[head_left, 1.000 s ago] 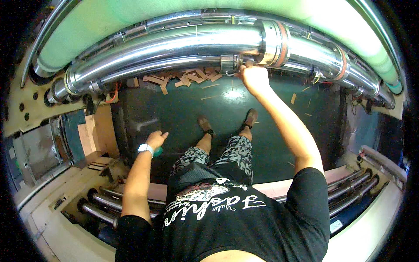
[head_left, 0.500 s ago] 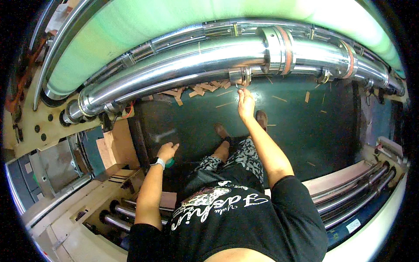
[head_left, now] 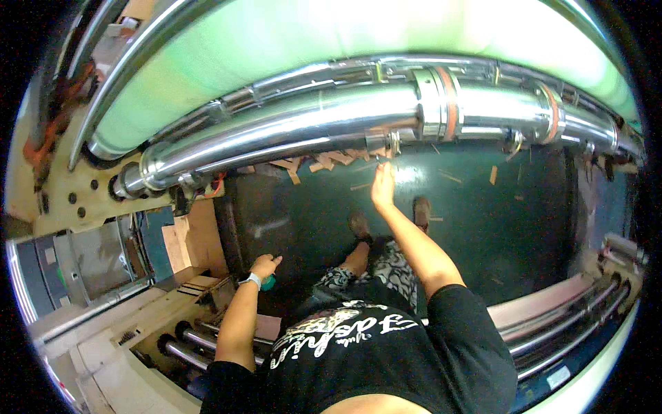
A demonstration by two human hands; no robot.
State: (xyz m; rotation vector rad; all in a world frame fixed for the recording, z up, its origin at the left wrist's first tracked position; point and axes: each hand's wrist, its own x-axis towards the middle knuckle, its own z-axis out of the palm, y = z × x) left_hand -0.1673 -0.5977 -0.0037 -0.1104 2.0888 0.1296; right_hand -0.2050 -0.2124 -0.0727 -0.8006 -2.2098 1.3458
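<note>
Head view, and at far left it's the cream side frame [head_left: 110, 210], pierced with dark holes. Moving right, here's the left hand [head_left: 265, 264], low and well apart from the rollers, fingers curled; a green object [head_left: 269, 283] shows just under it, and whether it's gripped, I can't tell. Across the middle runs a slim shaft [head_left: 317, 146], its long axis left to right, rising slightly rightward beneath the big chrome roller [head_left: 289, 124]. And there's the right hand [head_left: 383, 185], clearly the nearer one, fingers narrow and bunched, pointing away from the body! The metal clamp [head_left: 379, 142] on that shaft sits just beyond the fingertips; contact, or anything pinched, is too blurred to call. Rightward again, an orange-banded collar [head_left: 434, 103] rings the roller.
</note>
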